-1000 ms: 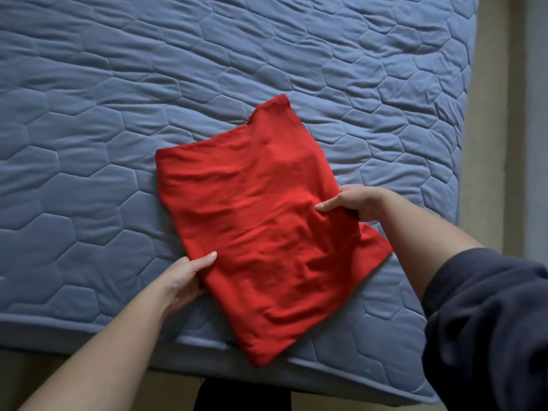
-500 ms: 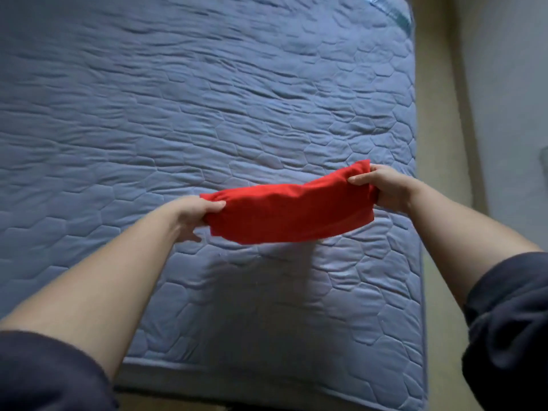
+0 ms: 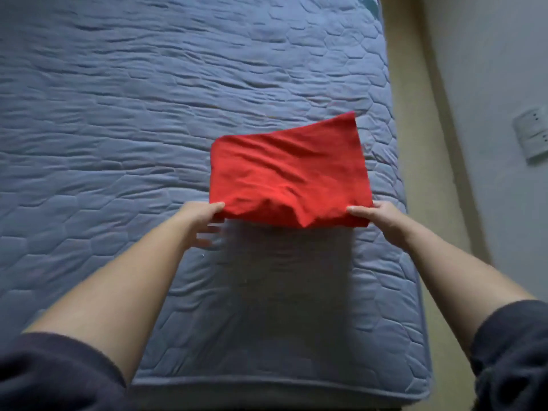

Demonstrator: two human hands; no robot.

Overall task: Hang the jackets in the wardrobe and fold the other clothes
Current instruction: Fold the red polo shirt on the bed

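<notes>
A folded red garment (image 3: pixel 289 170) is stretched out flat above the blue quilted mattress (image 3: pixel 118 129), towards its right side. My left hand (image 3: pixel 201 222) pinches the garment's near left corner, thumb on top and fingers underneath. My right hand (image 3: pixel 378 216) pinches the near right corner the same way. The garment's near edge is lifted off the bed and casts a dark shadow below it; its far edge lies lower, close to the mattress.
The mattress's right edge (image 3: pixel 398 173) runs beside a beige strip of floor (image 3: pixel 421 114) and a grey wall with a white socket plate (image 3: pixel 533 134). The mattress's near edge (image 3: pixel 267 384) is just below my arms.
The garment was lifted off the mattress's near end, folded in half in the air, and carried farther up the bed. It now spreads flat, its far edge coming down.
</notes>
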